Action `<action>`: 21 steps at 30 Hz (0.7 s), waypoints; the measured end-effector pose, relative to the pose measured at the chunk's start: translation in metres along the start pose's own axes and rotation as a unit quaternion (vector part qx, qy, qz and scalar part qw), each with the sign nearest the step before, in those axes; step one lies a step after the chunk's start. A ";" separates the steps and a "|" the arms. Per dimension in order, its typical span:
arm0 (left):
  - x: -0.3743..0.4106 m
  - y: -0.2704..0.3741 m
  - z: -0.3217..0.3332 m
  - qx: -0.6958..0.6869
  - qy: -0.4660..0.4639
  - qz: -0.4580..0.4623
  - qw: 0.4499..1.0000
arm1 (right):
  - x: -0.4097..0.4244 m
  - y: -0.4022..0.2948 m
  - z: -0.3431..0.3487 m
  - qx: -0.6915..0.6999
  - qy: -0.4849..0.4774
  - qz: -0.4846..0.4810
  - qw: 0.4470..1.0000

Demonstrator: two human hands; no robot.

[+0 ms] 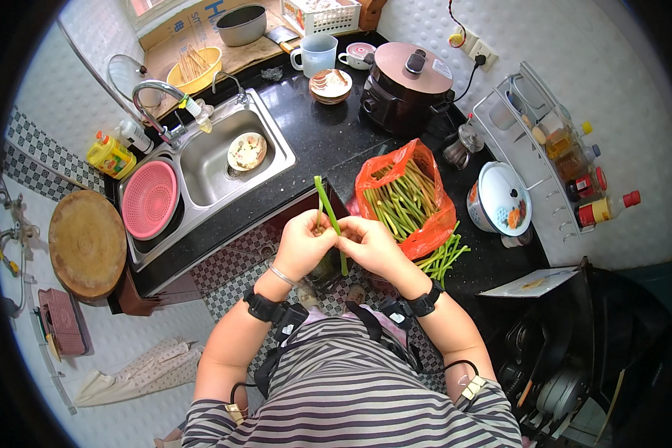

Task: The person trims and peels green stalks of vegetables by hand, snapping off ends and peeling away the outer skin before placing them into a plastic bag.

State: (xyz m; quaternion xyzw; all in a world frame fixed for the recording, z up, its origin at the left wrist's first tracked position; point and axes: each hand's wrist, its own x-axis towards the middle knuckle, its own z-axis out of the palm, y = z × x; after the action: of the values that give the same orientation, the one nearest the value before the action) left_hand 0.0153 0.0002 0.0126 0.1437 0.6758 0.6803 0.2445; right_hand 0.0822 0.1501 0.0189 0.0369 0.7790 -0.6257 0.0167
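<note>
My left hand (305, 241) and my right hand (372, 243) meet in front of my body, fingertips pinching one green vegetable stem (326, 200). The stem stands slanted, its lower end showing below the fingers. A thinner strip rises beside it from my left fingers; whether it is peel or a second stalk I cannot tell. Just beyond my right hand, an open red plastic bag (365, 175) holds many long green-brown stems (406, 196). Shorter, brighter green stem pieces (442, 259) lie on the black counter by the bag's near edge.
At left is a steel sink (201, 182) with a plate (247, 151) inside and a pink colander (150, 200) on its left side. An electric cooker (406, 84), small bowls (330, 85) and a lidded enamel pot (498, 199) stand on the counter. Bottles (605, 208) sit in a wall rack.
</note>
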 end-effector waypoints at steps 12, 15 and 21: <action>0.005 -0.025 -0.044 0.059 0.101 0.022 0.993 | 0.008 0.010 -0.030 0.112 0.022 0.065 0.991; 0.009 -0.016 -0.063 -0.035 0.177 0.002 0.984 | 0.009 0.008 -0.038 0.150 0.017 0.051 0.987; 0.001 -0.003 -0.047 -0.095 0.047 -0.028 0.994 | 0.004 -0.004 -0.025 0.146 -0.080 0.043 0.985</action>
State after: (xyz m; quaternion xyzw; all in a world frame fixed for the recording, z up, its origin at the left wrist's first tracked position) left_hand -0.0098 -0.0388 0.0078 0.0687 0.6222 0.7406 0.2443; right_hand 0.0786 0.1735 0.0282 0.0222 0.6729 -0.7325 0.1007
